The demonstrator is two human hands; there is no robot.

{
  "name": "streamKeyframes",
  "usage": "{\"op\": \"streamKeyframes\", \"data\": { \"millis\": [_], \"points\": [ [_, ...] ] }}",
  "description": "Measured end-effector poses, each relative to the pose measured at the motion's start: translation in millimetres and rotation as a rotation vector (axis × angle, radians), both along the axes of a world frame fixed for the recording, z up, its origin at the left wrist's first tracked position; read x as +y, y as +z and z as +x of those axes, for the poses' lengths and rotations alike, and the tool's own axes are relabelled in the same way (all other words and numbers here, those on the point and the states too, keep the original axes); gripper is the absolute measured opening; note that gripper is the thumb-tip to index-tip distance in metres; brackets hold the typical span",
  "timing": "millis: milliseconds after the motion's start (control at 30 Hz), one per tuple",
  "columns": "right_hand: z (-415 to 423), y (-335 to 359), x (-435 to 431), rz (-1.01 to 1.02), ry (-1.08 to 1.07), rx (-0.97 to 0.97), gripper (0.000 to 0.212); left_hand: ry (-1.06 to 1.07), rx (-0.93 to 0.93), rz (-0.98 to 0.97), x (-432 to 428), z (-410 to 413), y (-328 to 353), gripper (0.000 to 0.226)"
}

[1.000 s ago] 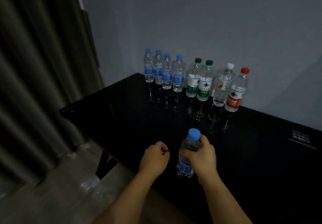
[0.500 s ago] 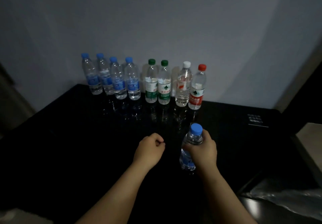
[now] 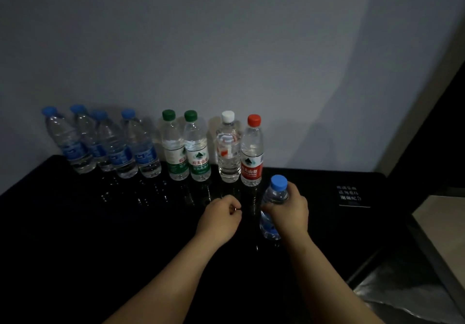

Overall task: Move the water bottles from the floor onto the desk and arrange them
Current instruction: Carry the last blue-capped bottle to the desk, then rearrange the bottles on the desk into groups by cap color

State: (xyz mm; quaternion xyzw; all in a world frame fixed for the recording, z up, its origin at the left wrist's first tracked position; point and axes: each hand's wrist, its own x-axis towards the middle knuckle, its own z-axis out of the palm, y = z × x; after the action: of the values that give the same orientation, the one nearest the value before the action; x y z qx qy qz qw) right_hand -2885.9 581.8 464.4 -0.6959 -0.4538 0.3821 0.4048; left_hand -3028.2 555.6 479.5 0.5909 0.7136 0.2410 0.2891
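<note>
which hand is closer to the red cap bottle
Right. The right hand, wrapped around a blue-capped bottle, sits just below and right of the red-capped bottle. The left hand, a closed fist, is lower and to its left.

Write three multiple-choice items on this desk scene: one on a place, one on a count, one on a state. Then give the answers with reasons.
1. Where does the red-capped bottle stand in the row by the wall?
A. right end
B. left end
C. middle

2. How many blue-capped bottles show in all?
A. three
B. five
C. eight

3. What is the right hand doing?
A. lying flat on the desk
B. gripping a blue-capped bottle
C. twisting off a green cap

Answers
1. A: nothing in the row stands to its right; the white-capped bottle is at its left.
2. B: four stand at the row's left, and one more, the held bottle, is in the right hand.
3. B: its fingers wrap the held bottle near the neck, while the left hand is a closed, empty-looking fist beside it above the desk.
</note>
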Motion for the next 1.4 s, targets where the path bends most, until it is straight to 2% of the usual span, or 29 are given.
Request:
{"op": "streamKeyframes", "data": {
  "millis": [267, 400, 700, 967, 1100, 1300, 1400],
  "points": [
    [15.5, 3.6, 52.5, 0.050, 0.014, -0.031, 0.064, -0.017, 0.054, 0.030, 52.7, 13.8, -4.0, 0.015],
    [18.4, 4.5, 77.3, 0.059, 0.018, -0.043, 0.059, 0.028, 0.023, 0.064, 69.9, 12.9, -4.6, 0.018],
    [21.1, 6.2, 104.5, 0.046, 0.008, -0.008, 0.064, 0.026, -0.037, 0.015, 82.4, 12.8, -14.9, 0.013],
    [16.7, 5.0, 106.1, 0.055, 0.007, -0.014, 0.056, 0.015, -0.045, -0.007, 73.5, 11.9, -23.2, 0.014],
    [17.6, -0.7, 102.2, 0.064, 0.030, -0.035, 0.064, 0.004, -0.049, -0.014, 69.8, 10.8, -23.6, 0.013],
    [25.7, -9.8, 93.2, 0.027, 0.060, -0.066, 0.090, -0.057, -0.027, -0.014, 60.7, 4.6, -19.6, 0.010],
    [26.6, -5.0, 71.0, -0.023, 0.057, -0.108, 0.077, -0.079, 0.020, -0.001, 52.9, -1.3, -13.6, 0.010]
  ]
}}
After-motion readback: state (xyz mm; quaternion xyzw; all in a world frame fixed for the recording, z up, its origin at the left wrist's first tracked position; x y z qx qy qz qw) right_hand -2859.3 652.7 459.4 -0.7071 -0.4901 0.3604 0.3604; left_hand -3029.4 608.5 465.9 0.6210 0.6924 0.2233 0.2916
